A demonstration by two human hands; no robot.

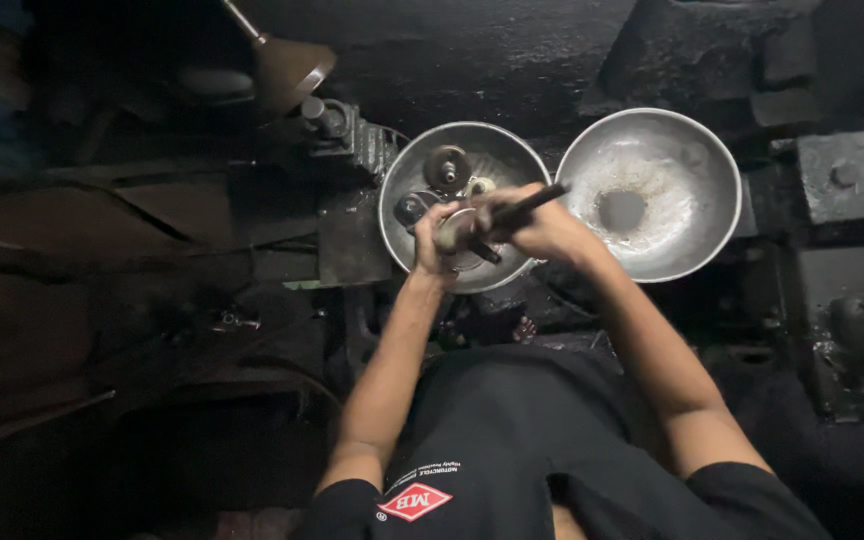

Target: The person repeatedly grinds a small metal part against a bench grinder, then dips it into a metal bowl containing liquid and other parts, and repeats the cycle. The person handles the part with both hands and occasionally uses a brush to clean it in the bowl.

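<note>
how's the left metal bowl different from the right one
The left bowl holds round metal parts, such as a gear-like disc; the right bowl holds only a pale residue with a dark patch in the middle. Both hands, left hand and right hand, work over the left bowl; the right bowl stands apart from them. Both are round, shiny metal, side by side.

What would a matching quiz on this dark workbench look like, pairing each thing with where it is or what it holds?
Things:
1. left bowl
2. right bowl
3. right hand
4. left hand

States:
A. grips a dark rod-like tool
B. holds round metal parts
C. holds a round part over the bowl
D. has only pale residue and a dark centre

Pairs: 1-B, 2-D, 3-A, 4-C
</note>
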